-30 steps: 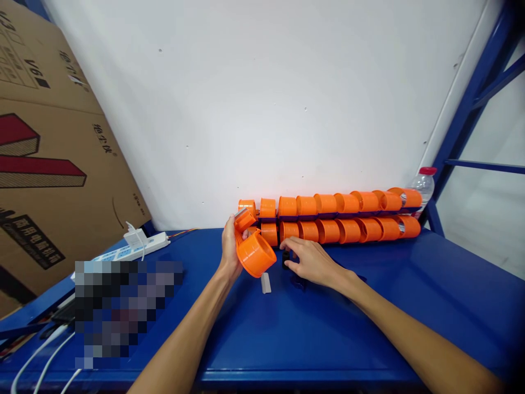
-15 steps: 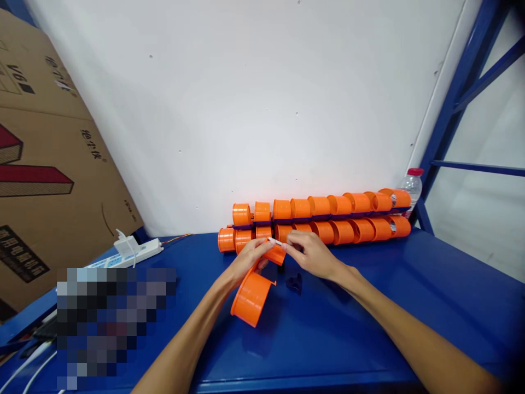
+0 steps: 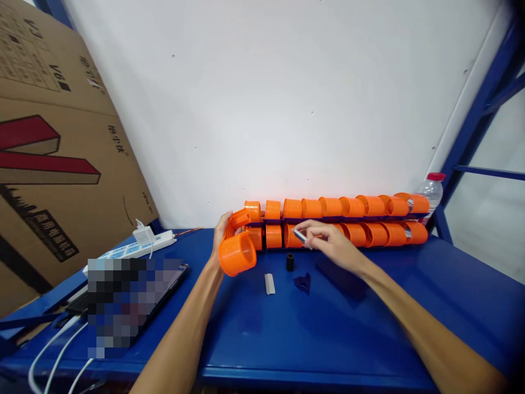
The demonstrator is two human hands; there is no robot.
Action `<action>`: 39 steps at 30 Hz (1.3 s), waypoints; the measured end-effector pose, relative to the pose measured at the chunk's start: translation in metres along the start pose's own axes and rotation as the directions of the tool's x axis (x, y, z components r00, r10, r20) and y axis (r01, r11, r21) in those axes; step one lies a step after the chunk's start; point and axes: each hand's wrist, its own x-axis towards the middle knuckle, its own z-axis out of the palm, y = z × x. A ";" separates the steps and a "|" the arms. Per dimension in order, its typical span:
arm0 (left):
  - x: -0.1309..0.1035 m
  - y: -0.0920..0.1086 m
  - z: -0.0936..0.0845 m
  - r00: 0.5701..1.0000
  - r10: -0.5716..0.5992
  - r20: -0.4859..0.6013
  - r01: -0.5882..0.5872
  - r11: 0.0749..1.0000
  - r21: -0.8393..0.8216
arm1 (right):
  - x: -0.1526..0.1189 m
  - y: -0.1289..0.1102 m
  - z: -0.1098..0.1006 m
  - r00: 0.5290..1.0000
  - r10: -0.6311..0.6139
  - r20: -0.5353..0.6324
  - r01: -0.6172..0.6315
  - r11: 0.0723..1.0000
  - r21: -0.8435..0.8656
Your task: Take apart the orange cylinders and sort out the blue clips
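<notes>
My left hand [image 3: 220, 236] grips an orange plastic part [image 3: 237, 254] with a round cup at its lower end, raised over the table. Between the fingertips of my right hand [image 3: 324, 241] is a small white and grey strip [image 3: 299, 235], in front of the lower orange row. On the blue table between my forearms lie a pale flat strip [image 3: 269, 284], a small black cylinder [image 3: 290, 262] and a dark blue bracket [image 3: 302, 283].
Two rows of orange cups [image 3: 353, 235] stand along the wall, with a clear bottle [image 3: 431, 191] at their right end. A power strip [image 3: 164, 239], cables and a partly blurred device [image 3: 164, 295] lie left, beside a large cardboard box [image 3: 74, 126].
My hands have moved apart, the left one going left with the orange part, the right one holding the small strip. The pale strip and black cylinder now show on the table.
</notes>
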 end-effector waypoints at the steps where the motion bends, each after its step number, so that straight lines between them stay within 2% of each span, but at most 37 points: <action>1: 0.000 0.000 -0.001 1.000 0.006 -0.026 -0.008 0.998 -0.057 | -0.002 -0.001 0.010 0.999 -0.032 0.019 0.033 0.998 -0.047; 5: 0.001 -0.007 0.000 0.999 -0.006 -0.032 0.002 0.990 -0.141 | -0.010 -0.005 0.060 0.978 -0.117 0.173 0.167 0.935 -0.311; 7: 0.001 -0.010 0.000 0.999 0.001 -0.040 -0.008 0.982 -0.187 | -0.014 -0.006 0.080 0.956 -0.106 0.274 0.232 0.844 -0.483; 10: 0.002 -0.012 -0.002 0.999 0.008 -0.051 -0.019 0.973 -0.230 | -0.015 -0.003 0.095 0.924 -0.048 0.380 0.301 0.706 -0.641; 13: 0.002 -0.013 -0.001 0.999 0.011 -0.033 -0.019 0.969 -0.245 | -0.014 0.002 0.099 0.909 -0.008 0.417 0.324 0.644 -0.693; 16: 0.001 -0.014 0.000 1.000 0.013 -0.020 -0.017 0.973 -0.232 | -0.012 0.006 0.100 0.903 0.010 0.430 0.329 0.629 -0.704; 23: -0.001 -0.015 -0.002 0.999 0.033 -0.038 -0.040 0.976 -0.213 | -0.012 0.004 0.096 0.900 0.016 0.435 0.293 0.718 -0.631; 31: -0.001 -0.016 0.001 0.999 0.017 -0.045 -0.027 0.975 -0.219 | -0.011 0.001 0.096 0.887 0.049 0.459 0.258 0.772 -0.581; 37: 0.001 -0.019 0.001 0.996 0.033 -0.082 -0.046 0.987 -0.156 | -0.013 0.002 0.097 0.883 0.075 0.463 0.251 0.759 -0.601; 39: 0.002 -0.020 -0.001 0.997 0.036 -0.062 -0.044 0.990 -0.136 | -0.014 0.000 0.096 0.884 0.076 0.461 0.252 0.753 -0.608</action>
